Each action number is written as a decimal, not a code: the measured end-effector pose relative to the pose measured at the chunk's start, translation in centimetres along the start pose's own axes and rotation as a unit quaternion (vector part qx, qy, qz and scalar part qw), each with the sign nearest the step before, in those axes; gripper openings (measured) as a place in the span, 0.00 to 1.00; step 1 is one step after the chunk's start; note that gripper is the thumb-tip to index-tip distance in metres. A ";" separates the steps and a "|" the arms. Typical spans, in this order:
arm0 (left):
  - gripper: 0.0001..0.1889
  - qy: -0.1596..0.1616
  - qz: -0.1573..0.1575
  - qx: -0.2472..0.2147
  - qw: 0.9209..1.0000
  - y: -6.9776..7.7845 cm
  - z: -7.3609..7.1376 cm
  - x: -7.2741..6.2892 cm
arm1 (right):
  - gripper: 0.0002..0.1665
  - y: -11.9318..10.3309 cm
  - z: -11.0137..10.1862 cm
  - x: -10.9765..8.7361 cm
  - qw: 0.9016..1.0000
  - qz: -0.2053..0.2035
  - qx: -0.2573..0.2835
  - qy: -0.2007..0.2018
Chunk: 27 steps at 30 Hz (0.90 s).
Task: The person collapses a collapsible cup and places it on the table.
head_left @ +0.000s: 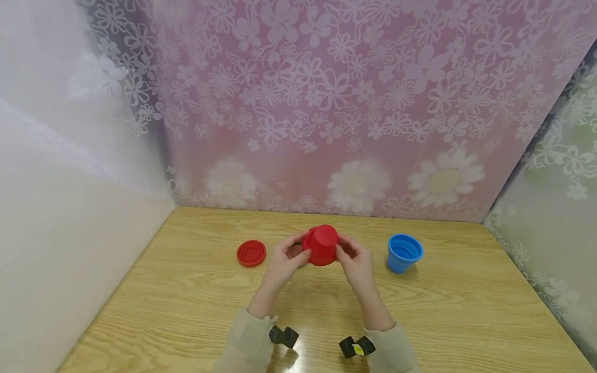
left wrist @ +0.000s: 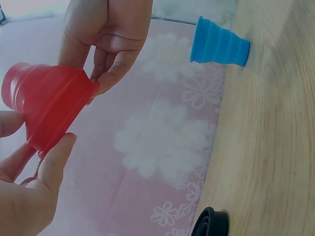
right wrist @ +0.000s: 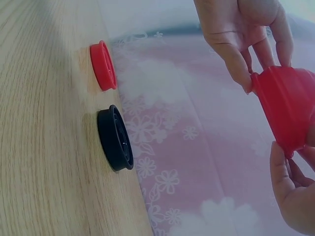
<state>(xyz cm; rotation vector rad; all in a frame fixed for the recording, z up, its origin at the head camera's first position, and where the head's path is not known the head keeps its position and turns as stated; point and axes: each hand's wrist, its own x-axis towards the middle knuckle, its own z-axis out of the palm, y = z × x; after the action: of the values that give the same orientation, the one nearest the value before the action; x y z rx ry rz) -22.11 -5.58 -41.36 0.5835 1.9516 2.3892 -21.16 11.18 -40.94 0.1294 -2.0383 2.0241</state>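
Note:
A red collapsible cup [head_left: 323, 243] is held up over the table, drawn out, its base turned up towards the head view. My left hand [head_left: 281, 261] pinches one side of its rim between thumb and fingers. On the opposite side my right hand [head_left: 359, 265] pinches the rim likewise. Stepped rings show on the cup's wall [left wrist: 56, 101] in the left wrist view. A black collapsed cup [right wrist: 114, 138] lies on the table beyond the hands, mostly hidden behind them in the head view.
A second red cup [head_left: 251, 253], folded flat, lies left of my left hand. To the right a blue collapsible cup [head_left: 403, 254] stands drawn out, mouth up. The wooden table [head_left: 177, 311] ends at a flowered pink curtain [head_left: 298, 171], with pale sheets at both sides.

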 end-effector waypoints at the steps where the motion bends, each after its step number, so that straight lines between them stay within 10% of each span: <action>1: 0.22 -0.008 0.001 -0.003 1.000 0.0 0.0 0.0 | 0.17 0.0 0.0 0.0 1.000 -0.003 -0.003 0.003; 18: 0.23 0.022 0.002 0.004 1.000 -0.2 0.2 0.1 | 0.15 0.0 0.5 -0.2 0.999 -0.030 -0.040 0.007; 27: 0.28 0.042 0.012 -0.053 0.998 -0.2 0.2 0.2 | 0.18 -0.3 0.5 -0.4 0.997 -0.020 0.039 -0.062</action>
<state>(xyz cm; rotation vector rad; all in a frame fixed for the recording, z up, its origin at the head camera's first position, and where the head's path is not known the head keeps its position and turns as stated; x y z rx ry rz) -22.30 -5.30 -41.51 0.5132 1.8428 2.5537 -20.71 10.64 -40.71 0.3167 -2.0114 2.1193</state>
